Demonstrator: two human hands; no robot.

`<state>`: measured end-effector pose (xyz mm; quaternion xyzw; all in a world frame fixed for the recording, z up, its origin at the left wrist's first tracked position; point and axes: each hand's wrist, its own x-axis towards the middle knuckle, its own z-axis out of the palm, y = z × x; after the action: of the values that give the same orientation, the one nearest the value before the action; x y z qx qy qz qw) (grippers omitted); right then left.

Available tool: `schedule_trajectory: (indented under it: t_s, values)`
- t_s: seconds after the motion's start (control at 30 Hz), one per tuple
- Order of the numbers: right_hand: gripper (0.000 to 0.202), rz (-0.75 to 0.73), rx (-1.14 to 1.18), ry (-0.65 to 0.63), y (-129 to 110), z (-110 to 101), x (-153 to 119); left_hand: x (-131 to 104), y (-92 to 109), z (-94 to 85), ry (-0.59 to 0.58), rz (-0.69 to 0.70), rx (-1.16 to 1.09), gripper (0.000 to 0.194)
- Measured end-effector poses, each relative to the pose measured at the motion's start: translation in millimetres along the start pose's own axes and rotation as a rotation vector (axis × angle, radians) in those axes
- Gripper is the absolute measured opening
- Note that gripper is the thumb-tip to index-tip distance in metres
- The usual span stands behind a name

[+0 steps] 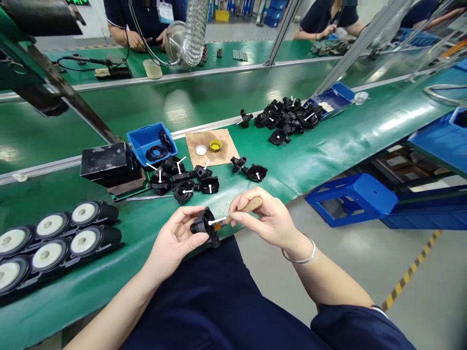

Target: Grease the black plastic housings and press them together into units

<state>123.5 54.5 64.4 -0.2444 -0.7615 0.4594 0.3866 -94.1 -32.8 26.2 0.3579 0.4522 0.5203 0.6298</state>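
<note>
Between the fingers and thumb of my left hand (182, 233) is a round black plastic housing (207, 225), tilted with its open face to the right and a white shaft sticking out. My right hand (266, 218) pinches a small brush (251, 205) by its wooden handle. The brush's bristle end is close to the housing's face; whether it touches I cannot tell. Similar black housings (183, 191) with white shafts lie in a group just beyond my left hand. A cardboard sheet (200, 159) carries a yellow cap (215, 146) and a white cap (200, 150).
A blue bin (151, 138) holds black rubber rings (156, 153). Several black motor bodies (49, 253) stand at the left. More housings (286, 116) are piled at the back right near a tipped blue bin (333, 99). A blue stool (352, 197) stands right of the bench. Co-workers sit opposite.
</note>
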Motion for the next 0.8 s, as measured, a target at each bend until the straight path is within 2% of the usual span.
schedule_trajectory:
  t_s: [0.1, 0.27, 0.37, 0.53, 0.6, 0.7, 0.8]
  values:
    - [0.018, -0.1, -0.047, 0.061, 2.8, 2.5, -0.5, -1.4, 0.9, -1.7, -0.039, 0.045, 0.032, 0.048]
    - [0.021, -0.177, -0.1, 0.063, -2.0, 3.1, -0.2, -5.2, 5.2, -2.0, -0.027, 0.114, 0.101, 0.053]
    - [0.018, -0.115, -0.018, 0.044, -5.5, 4.5, -3.0, -6.3, 2.4, -3.4, -0.008, 0.221, 0.173, 0.056]
    - [0.016, 0.159, 0.367, 0.076, -9.6, 13.9, -10.6, -4.9, -4.0, -7.4, -0.058, 0.445, 0.338, 0.06]
    - [0.016, 0.222, 0.482, 0.107, -10.3, 17.9, -12.7, -3.6, -5.2, -9.2, -0.082, 0.527, 0.416, 0.062]
    - [0.016, 0.219, 0.492, 0.15, -9.5, 20.6, -14.6, -2.0, -5.6, -11.0, -0.094, 0.594, 0.506, 0.064]
    - [0.014, 0.141, 0.348, 0.172, -7.2, 19.7, -15.7, -1.2, -4.7, -11.6, -0.081, 0.607, 0.498, 0.065]
